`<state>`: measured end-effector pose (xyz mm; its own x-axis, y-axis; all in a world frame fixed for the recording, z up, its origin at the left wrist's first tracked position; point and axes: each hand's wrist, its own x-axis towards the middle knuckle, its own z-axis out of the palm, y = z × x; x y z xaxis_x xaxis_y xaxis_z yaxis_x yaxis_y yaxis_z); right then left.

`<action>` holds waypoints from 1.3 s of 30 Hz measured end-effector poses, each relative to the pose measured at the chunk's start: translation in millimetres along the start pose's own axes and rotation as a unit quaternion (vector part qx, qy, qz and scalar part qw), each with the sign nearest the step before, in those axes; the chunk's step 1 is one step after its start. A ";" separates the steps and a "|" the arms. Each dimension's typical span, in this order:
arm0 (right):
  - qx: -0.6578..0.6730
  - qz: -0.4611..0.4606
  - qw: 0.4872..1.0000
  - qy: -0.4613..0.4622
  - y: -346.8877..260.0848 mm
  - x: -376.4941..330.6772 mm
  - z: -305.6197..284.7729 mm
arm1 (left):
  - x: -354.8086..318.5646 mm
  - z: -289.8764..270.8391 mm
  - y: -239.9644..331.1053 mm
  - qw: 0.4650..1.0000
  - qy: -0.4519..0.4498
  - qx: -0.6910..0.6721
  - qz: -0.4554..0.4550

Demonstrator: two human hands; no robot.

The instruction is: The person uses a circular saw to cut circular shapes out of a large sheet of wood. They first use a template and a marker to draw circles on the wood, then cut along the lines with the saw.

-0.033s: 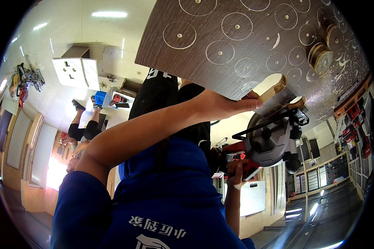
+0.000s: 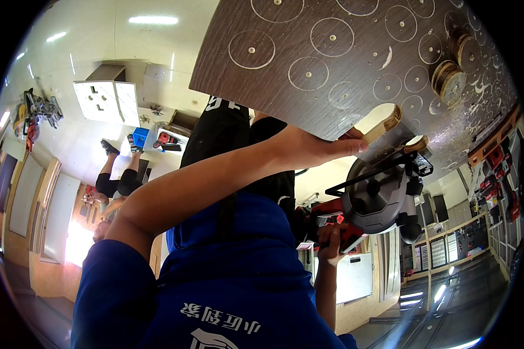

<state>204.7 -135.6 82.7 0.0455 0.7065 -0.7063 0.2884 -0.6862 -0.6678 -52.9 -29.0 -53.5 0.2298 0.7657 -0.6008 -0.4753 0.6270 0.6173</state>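
Note:
My left hand [image 2: 323, 146] grips the near edge of a dark wood-grain board [image 2: 291, 49], its thumb beside a round cut-out and its other fingers mostly hidden beneath. Scored circles with small centre holes cover the board. In my right hand [image 2: 330, 241] is the red and black handle of a circular saw [image 2: 375, 195] with a grey guard. The saw is held against or very near the board's near right edge, by the cut-outs; whether the blade touches it I cannot tell. Round wooden discs [image 2: 448, 81] rest on the board amid sawdust.
A person [image 2: 119, 189] is on the left, near a blue bin [image 2: 140, 136] and a tray with a red tool [image 2: 167, 139]. A white cabinet [image 2: 106, 102] stands beyond. Red tools [image 2: 501, 168] line a rack at right, above shelving [image 2: 448, 247].

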 end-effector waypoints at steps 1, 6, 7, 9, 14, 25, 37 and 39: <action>0.002 0.000 1.000 -0.002 -0.3 0.2 -0.1 | 0.1 0.4 0.5 1.000 0.002 0.010 0.008; 0.018 0.011 1.000 -0.002 3.7 -2.0 -4.5 | -0.1 1.3 0.3 1.000 0.002 0.000 0.010; 0.022 0.012 1.000 -0.001 3.6 -2.0 -4.3 | -0.4 0.6 -0.1 1.000 0.000 -0.004 0.007; 0.022 0.012 1.000 -0.003 3.2 -1.9 -4.5 | -0.8 0.0 -0.2 1.000 -0.002 -0.005 0.003; 0.017 0.009 1.000 -0.009 1.8 -1.1 -3.9 | -1.2 -0.9 2.1 1.000 -0.001 -0.006 0.010; 0.038 0.013 0.999 -0.007 1.7 -1.4 -5.4 | -1.1 0.2 1.7 1.000 0.003 0.000 0.024; 0.033 0.000 0.999 -0.025 2.4 0.3 -6.2 | -2.0 -0.3 0.7 1.000 0.007 0.009 0.022; 0.023 0.015 1.000 -0.008 -1.9 0.3 -1.5 | -2.1 -0.5 0.9 1.000 0.008 0.013 0.023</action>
<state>205.6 -133.8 84.1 0.0387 0.6827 -0.7297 0.2433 -0.7147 -0.6558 -54.2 -30.1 -51.9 0.1941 0.7913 -0.5797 -0.4632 0.5949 0.6569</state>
